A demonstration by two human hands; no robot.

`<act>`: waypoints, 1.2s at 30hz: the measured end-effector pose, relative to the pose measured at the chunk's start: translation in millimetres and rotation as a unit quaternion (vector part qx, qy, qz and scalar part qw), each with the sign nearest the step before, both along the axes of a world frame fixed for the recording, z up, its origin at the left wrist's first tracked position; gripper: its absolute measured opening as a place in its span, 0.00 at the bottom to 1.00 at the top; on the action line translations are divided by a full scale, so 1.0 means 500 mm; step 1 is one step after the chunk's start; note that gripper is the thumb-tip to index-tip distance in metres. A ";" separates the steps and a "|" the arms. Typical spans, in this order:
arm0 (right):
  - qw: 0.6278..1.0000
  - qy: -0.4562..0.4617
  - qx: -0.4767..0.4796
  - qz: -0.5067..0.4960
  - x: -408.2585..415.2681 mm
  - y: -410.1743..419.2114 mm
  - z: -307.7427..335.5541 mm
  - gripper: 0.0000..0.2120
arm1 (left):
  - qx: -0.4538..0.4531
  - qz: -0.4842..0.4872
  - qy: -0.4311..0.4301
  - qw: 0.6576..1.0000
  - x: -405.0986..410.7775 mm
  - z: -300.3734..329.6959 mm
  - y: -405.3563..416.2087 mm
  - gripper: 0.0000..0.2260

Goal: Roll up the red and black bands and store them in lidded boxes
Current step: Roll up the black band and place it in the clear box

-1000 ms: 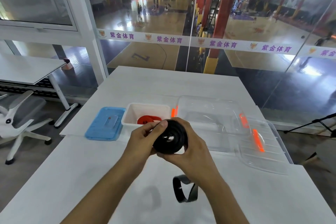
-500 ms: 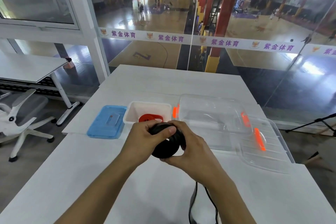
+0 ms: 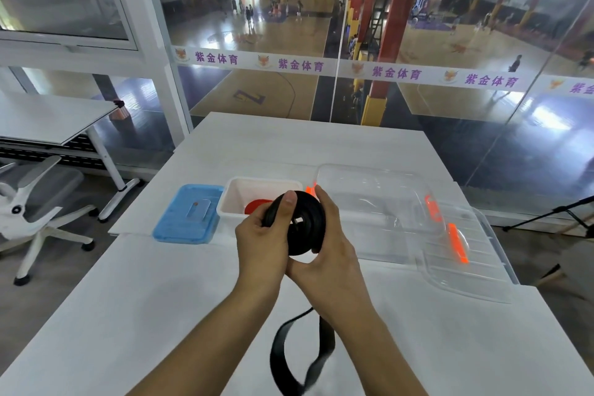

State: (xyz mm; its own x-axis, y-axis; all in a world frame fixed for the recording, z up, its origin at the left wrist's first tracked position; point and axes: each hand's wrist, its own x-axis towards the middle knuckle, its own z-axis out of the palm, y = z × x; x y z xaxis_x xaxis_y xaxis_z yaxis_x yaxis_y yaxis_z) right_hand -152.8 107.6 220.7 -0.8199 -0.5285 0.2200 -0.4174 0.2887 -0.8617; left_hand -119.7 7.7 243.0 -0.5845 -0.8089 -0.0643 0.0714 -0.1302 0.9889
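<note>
1. White table point(image 3: 135, 315) beside a glass wall overlooking a basketball court; its strip reads 紫金体育
2. Left hand point(image 3: 262, 241) and right hand point(image 3: 331, 254) curl around the coiled black band point(image 3: 305, 222) above the table
3. Red band point(image 3: 255, 205) lies in the white box point(image 3: 234, 199)

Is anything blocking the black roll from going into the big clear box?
Nothing visible does. The black band, held in both hands, sits just left of the clear box, which lies open, its lid off to the right.
</note>
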 end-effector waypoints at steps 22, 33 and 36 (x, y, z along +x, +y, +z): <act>0.984 -0.008 0.121 0.129 -0.063 0.069 0.015 0.45 | -0.206 -0.318 -0.109 0.919 0.039 0.024 -0.111 0.08; 0.999 -0.015 0.039 0.029 -0.032 0.024 -0.005 0.46 | -0.022 -0.082 0.011 0.996 0.011 -0.008 -0.044 0.13; 1.000 -0.026 -0.004 -0.004 -0.017 0.004 -0.016 0.48 | 0.027 -0.053 0.028 0.998 0.008 -0.012 -0.015 0.10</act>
State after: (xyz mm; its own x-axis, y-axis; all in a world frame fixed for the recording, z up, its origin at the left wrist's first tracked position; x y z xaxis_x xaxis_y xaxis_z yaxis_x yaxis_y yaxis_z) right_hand -161.2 109.9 212.5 -0.8340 -0.5209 0.1821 -0.3704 0.2839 -0.8844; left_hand -115.9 -0.1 237.2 -0.6710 -0.7380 -0.0715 0.1093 -0.1939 0.9749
